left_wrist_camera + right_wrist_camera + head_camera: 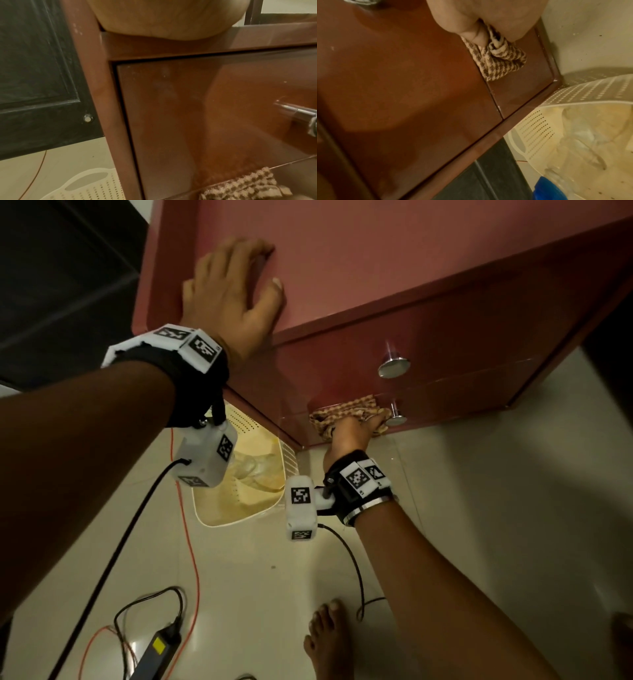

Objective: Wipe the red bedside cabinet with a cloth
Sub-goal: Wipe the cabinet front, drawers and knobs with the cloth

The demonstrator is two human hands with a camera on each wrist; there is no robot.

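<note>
Evidently the wiping was under way on the front of the red bedside cabinet (394, 268). The right hand (352, 433) gripped a bunched checked cloth (346, 410) and pressed it against the lower drawer front (518, 83), near that drawer's left edge and just beside its metal knob (395, 416). The left hand (233, 292) lay flat, fingers spread, on the cabinet top near its front-left corner, steadying it. How much had been cleaned could not be told; specks showed on the upper drawer front (205, 108). No brand or readable writing appeared, only square coded markers on the wrist bands (358, 477).
</note>
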